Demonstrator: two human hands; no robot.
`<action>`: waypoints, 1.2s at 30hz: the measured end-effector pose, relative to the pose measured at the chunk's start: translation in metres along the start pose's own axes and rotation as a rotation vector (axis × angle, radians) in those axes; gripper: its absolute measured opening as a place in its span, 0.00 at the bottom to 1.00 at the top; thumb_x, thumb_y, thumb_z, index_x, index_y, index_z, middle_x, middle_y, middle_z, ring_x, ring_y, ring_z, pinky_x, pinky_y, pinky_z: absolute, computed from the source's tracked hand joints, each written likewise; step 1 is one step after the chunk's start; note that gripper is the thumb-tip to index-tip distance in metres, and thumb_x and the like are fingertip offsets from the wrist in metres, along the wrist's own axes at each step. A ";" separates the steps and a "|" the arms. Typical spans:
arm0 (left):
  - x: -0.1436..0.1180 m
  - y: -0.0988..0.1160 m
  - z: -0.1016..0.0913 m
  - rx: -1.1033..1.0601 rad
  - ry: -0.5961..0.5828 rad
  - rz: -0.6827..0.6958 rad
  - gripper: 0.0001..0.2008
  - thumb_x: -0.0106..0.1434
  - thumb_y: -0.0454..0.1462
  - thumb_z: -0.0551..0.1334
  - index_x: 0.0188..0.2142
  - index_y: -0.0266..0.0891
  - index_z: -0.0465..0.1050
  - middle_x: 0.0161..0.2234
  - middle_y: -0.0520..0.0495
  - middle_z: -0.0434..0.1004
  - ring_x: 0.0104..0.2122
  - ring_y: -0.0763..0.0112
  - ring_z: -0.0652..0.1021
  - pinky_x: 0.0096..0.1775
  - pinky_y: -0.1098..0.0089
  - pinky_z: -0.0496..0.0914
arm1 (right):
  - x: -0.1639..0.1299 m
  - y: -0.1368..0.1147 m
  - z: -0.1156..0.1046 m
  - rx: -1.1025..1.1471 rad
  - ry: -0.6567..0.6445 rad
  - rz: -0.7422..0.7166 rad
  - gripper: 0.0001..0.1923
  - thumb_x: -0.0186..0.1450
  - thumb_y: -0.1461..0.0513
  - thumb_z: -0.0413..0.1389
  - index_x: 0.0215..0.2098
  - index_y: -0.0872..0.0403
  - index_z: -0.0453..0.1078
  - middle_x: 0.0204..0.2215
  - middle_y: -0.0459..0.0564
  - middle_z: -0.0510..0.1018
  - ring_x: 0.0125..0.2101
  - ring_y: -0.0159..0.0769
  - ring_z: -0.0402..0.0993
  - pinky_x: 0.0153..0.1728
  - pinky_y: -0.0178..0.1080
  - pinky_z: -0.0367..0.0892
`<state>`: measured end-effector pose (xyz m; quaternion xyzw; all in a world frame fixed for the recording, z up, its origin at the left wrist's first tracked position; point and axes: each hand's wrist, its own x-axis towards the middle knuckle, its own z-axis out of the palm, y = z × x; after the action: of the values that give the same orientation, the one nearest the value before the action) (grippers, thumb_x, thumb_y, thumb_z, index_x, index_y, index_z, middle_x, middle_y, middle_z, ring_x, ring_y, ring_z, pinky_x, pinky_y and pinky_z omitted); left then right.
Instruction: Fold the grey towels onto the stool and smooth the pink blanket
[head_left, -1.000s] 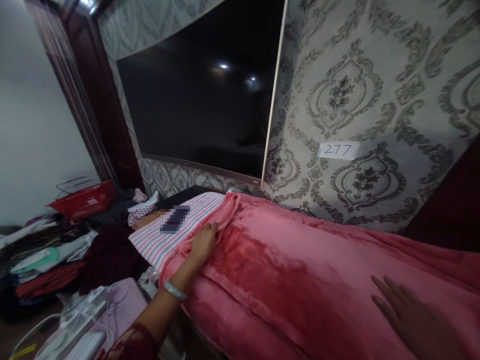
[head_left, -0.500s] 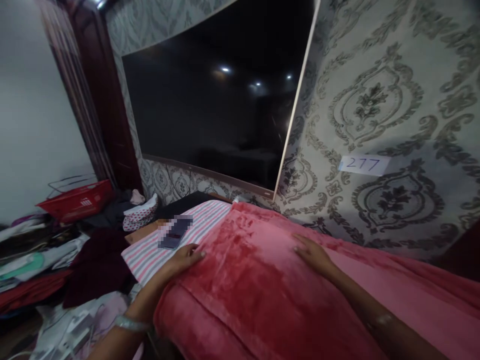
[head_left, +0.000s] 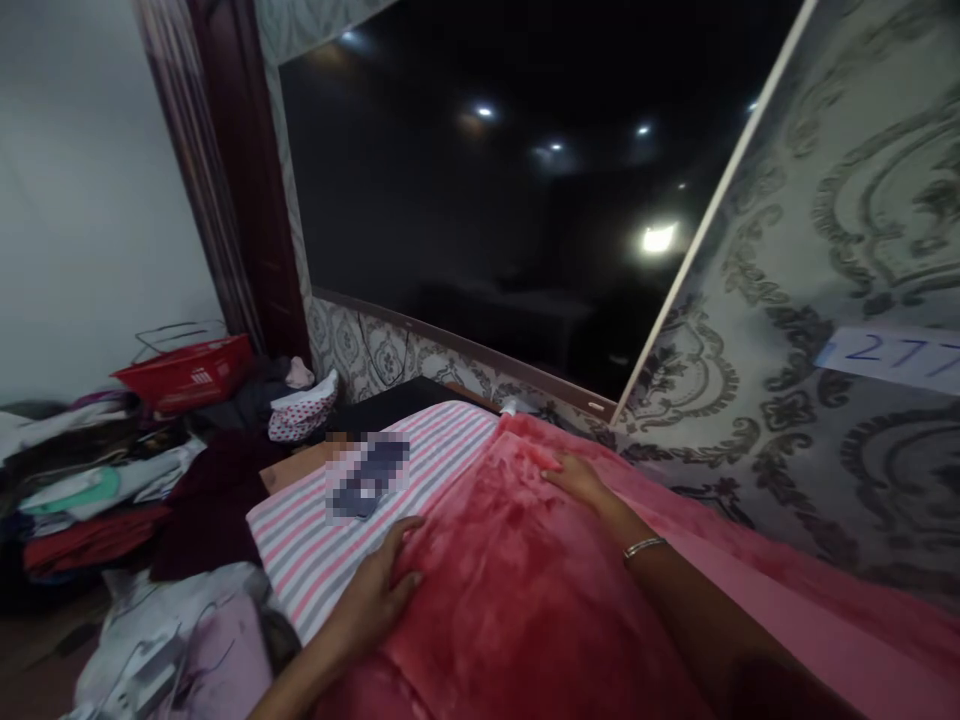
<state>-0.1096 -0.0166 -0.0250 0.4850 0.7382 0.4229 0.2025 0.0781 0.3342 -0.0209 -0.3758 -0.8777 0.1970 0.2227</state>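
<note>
Pressing flat with fingers spread, the left hand (head_left: 379,590) lies on the left edge of the pink blanket (head_left: 525,600), where it meets the striped cloth (head_left: 315,540) carrying a blurred dark phone (head_left: 367,478). Further right, the right hand (head_left: 577,478) rests open and palm down on the blanket near its far left corner, a bangle (head_left: 643,546) on the wrist, and the blanket runs on along the patterned wall (head_left: 825,470).
</note>
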 end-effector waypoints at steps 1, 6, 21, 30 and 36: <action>-0.001 0.000 0.000 0.018 0.005 0.006 0.29 0.59 0.39 0.56 0.61 0.42 0.61 0.59 0.41 0.73 0.60 0.59 0.73 0.59 0.60 0.67 | 0.001 -0.002 -0.001 -0.004 0.007 0.005 0.09 0.59 0.57 0.61 0.30 0.55 0.76 0.30 0.54 0.81 0.34 0.46 0.77 0.36 0.41 0.70; 0.010 0.015 -0.036 0.142 0.119 0.014 0.25 0.62 0.36 0.52 0.60 0.43 0.63 0.58 0.44 0.75 0.57 0.61 0.75 0.57 0.62 0.68 | 0.031 -0.028 -0.015 -0.029 0.136 0.008 0.13 0.64 0.55 0.51 0.34 0.53 0.74 0.31 0.51 0.79 0.34 0.42 0.73 0.35 0.38 0.65; 0.041 0.015 -0.056 0.801 0.125 -0.197 0.24 0.68 0.35 0.52 0.63 0.36 0.63 0.59 0.35 0.71 0.52 0.54 0.77 0.51 0.58 0.72 | 0.004 -0.034 0.008 -0.108 -0.012 -0.078 0.32 0.66 0.62 0.55 0.68 0.55 0.60 0.65 0.58 0.65 0.65 0.48 0.60 0.65 0.51 0.54; 0.024 0.038 0.031 0.811 0.098 0.632 0.32 0.64 0.45 0.61 0.67 0.45 0.62 0.68 0.38 0.61 0.66 0.43 0.63 0.62 0.43 0.61 | -0.190 0.032 -0.074 -0.417 -0.100 -0.126 0.31 0.73 0.49 0.45 0.72 0.47 0.54 0.70 0.56 0.55 0.68 0.51 0.52 0.62 0.58 0.59; 0.023 0.027 0.067 0.777 -0.106 0.601 0.30 0.67 0.50 0.55 0.66 0.47 0.63 0.68 0.41 0.59 0.66 0.42 0.62 0.62 0.39 0.59 | -0.342 0.057 -0.126 -0.480 0.074 0.084 0.30 0.74 0.48 0.42 0.71 0.46 0.56 0.69 0.56 0.56 0.67 0.50 0.55 0.63 0.58 0.59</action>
<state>-0.0571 0.0371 -0.0379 0.7370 0.6573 0.1308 -0.0873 0.3903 0.1380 -0.0292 -0.4609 -0.8743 -0.0220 0.1507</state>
